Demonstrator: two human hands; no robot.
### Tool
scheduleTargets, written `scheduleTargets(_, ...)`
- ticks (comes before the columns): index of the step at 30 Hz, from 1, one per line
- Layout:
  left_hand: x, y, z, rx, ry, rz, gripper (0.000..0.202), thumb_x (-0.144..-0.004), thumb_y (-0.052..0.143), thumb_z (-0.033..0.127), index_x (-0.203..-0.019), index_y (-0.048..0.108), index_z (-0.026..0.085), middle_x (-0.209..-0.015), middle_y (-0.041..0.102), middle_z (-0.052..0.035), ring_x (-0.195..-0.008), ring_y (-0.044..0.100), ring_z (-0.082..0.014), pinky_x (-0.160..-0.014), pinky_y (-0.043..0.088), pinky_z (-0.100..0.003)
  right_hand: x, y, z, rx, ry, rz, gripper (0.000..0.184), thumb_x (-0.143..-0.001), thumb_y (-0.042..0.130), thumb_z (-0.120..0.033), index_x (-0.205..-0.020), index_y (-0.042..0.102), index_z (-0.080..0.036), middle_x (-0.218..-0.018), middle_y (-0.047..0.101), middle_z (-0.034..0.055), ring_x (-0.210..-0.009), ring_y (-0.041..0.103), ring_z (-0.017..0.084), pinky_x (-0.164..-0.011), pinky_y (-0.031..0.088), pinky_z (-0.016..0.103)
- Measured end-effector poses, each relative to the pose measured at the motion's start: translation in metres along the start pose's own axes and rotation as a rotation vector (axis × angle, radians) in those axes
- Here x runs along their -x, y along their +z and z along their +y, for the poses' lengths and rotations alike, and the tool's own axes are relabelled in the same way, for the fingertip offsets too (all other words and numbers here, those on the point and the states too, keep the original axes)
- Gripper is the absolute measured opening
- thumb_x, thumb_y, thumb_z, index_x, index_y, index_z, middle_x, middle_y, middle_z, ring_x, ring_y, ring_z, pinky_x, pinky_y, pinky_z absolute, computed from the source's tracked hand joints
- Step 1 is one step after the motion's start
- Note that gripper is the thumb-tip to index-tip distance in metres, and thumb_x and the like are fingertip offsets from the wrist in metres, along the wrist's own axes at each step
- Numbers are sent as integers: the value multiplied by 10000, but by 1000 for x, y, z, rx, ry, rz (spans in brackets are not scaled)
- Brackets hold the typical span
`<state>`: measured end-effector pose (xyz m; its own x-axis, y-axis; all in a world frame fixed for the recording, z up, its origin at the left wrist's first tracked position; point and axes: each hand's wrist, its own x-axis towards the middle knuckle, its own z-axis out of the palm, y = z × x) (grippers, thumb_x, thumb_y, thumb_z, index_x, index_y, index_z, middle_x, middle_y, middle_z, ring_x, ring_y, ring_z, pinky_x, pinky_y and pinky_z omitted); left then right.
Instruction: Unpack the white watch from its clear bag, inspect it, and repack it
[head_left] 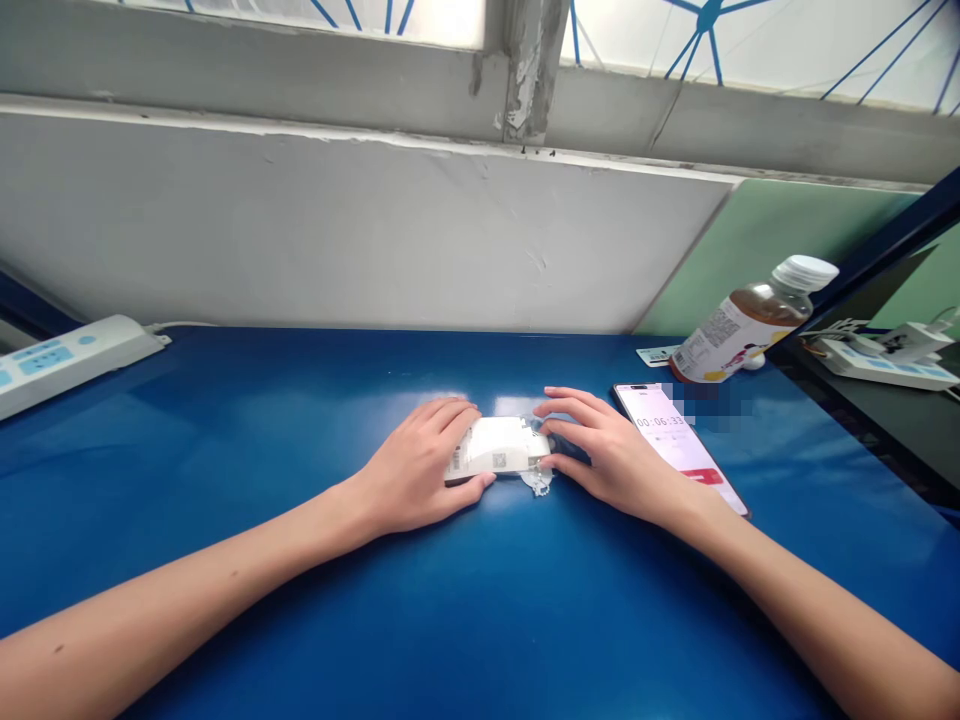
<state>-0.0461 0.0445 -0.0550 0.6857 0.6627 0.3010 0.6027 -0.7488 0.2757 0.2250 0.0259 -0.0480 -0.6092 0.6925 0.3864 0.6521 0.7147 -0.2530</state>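
A small white box [499,445] with printed codes on its side lies on the blue table [300,420]. My left hand [420,465] grips its left end, fingers over the top and thumb along the near edge. My right hand [600,450] pinches the right end, where a bit of crumpled clear wrapping [538,482] sticks out beneath the box.
A phone [686,450] showing a running timer lies just right of my right hand. Behind it a bottle [750,320] of brown drink leans by a small card [656,354]. White power strips sit at the far left [67,358] and far right [885,365]. A wall stands behind the table.
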Motion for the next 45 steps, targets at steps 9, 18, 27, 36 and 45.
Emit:
scheduleTargets(9, 0, 0, -1, 26, -14, 11, 472, -873, 615, 406, -1252, 537, 136, -1288, 594, -168, -1223, 541, -339, -1037, 450, -481, 1, -13, 10, 23, 37, -76, 134, -935, 634, -277, -1051, 621, -212, -1236, 658, 112, -1293, 529, 312, -1020, 512, 502)
scheduleTargets(18, 1, -1, 0, 82, 43, -21, 530, -861, 637, 400, -1306, 511, 141, -1312, 579, -181, -1255, 523, -346, -1045, 458, -491, 2, -2, -5, -37, 67, -3, 380, -855, 712, -315, -1206, 614, -207, -1361, 583, 166, -1285, 532, 331, -1029, 499, 541)
scheduleTargets(27, 0, -1, 0, 57, 41, -35, 555, -864, 639, 406, -1312, 520, 101, -1316, 578, -202, -1274, 511, -354, -1068, 448, -494, 1, 3, -11, -14, 102, 11, 272, -838, 708, -322, -1059, 670, -169, -1273, 628, 180, -1231, 569, 344, -995, 524, 519)
scheduleTargets(36, 0, -1, 0, 59, 27, -27, 548, -862, 640, 412, -1305, 530, 109, -1318, 579, -202, -1272, 513, -358, -1061, 457, -505, 2, -9, 2, 65, 52, -39, 265, -839, 699, -311, -1071, 661, -188, -1295, 627, 159, -1215, 584, 340, -974, 527, 520)
scheduleTargets(45, 0, -2, 1, 85, 14, -27, 528, -864, 638, 411, -1306, 538, 140, -1309, 586, -185, -1259, 523, -357, -1048, 463, -504, 0, -4, -10, 25, 45, -137, 231, -962, 580, -278, -1180, 623, -218, -1295, 623, 144, -1137, 620, 306, -907, 573, 493)
